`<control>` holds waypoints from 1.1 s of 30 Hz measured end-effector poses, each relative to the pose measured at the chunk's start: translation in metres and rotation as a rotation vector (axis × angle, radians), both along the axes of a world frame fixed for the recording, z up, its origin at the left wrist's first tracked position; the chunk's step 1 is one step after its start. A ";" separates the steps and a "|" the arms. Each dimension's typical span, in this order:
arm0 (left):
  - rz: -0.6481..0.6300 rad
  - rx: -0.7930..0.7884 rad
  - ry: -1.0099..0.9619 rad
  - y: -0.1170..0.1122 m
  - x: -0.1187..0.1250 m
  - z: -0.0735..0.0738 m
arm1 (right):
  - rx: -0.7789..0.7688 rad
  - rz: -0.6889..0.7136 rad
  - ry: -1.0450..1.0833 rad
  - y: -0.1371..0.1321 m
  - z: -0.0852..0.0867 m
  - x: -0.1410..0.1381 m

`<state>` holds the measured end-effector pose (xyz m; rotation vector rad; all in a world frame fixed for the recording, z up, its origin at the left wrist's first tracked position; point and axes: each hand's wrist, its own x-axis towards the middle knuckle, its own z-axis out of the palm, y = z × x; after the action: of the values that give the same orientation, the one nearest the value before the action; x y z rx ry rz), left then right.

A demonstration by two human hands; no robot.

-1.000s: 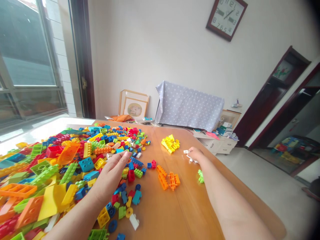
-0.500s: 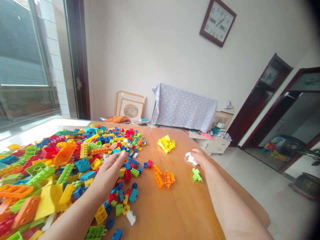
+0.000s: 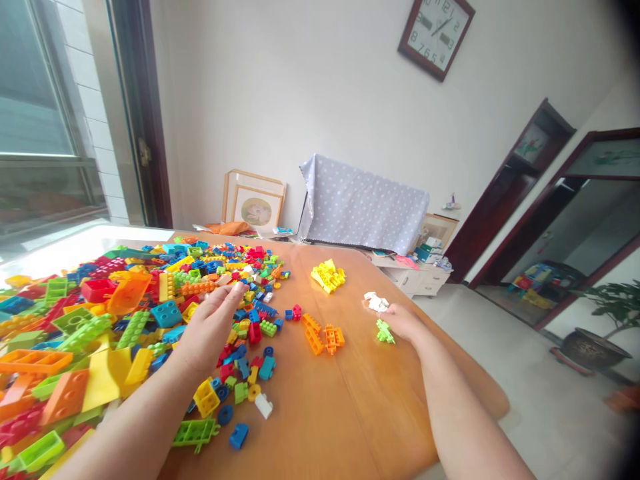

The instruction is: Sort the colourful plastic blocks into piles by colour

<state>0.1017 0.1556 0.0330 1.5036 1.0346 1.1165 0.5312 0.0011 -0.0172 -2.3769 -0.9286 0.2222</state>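
My left hand [image 3: 210,330] hovers flat and open, fingers together, over the edge of a big heap of coloured plastic bricks [image 3: 100,320] on a wooden table [image 3: 320,427]. My right hand [image 3: 403,322] rests near the table's right edge, beside a small group of light green bricks [image 3: 384,331] and just below a few white pieces [image 3: 376,302]. Its fingers are mostly hidden behind the back of the hand. Small sorted groups lie between my hands: orange bricks [image 3: 324,335] and, farther away, yellow bricks [image 3: 327,275].
The table's curved edge [image 3: 480,380] drops to a tiled floor on the right. Beyond the table stand a cloth-covered object [image 3: 363,207], framed pictures [image 3: 254,203] and a low white cabinet [image 3: 420,280]. A window [image 3: 45,133] is at left, a potted plant [image 3: 595,340] at right.
My right hand has drawn back from the white pieces toward the green bricks. The left hand stays over the heap's edge. The camera has turned slightly right.
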 end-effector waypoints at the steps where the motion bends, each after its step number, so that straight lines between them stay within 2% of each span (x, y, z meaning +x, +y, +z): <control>1: 0.013 -0.007 -0.006 -0.001 0.000 0.001 | -0.033 0.020 0.001 -0.003 -0.004 -0.003; 5: 0.033 -0.047 0.003 -0.002 -0.002 0.003 | -0.046 0.155 0.054 -0.014 -0.017 -0.018; 9: 0.020 -0.044 -0.033 0.001 -0.005 0.000 | 0.002 0.316 0.173 -0.020 -0.018 -0.035; 15: 0.027 -0.009 -0.097 0.007 -0.013 -0.003 | -0.025 0.186 0.108 -0.022 -0.009 -0.047; 19: 0.033 -0.007 -0.127 0.015 -0.018 -0.007 | 0.091 0.207 0.018 -0.012 0.003 -0.056; 23: 0.030 -0.026 -0.205 0.027 -0.022 -0.015 | 0.174 0.391 -0.032 0.012 0.016 -0.090; 26: 0.044 -0.035 -0.213 0.032 -0.026 -0.017 | 0.116 0.561 -0.084 0.032 0.019 -0.130; 29: 0.042 -0.049 -0.247 0.033 -0.030 -0.015 | -0.014 0.712 -0.138 0.044 0.013 -0.163; 33: 0.042 -0.056 -0.277 0.033 -0.034 -0.011 | -0.095 0.735 -0.205 0.048 -0.004 -0.179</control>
<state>0.0682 0.1883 0.0223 1.2463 0.9011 1.2737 0.3520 0.0495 -0.0211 -2.0615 -1.9025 0.3058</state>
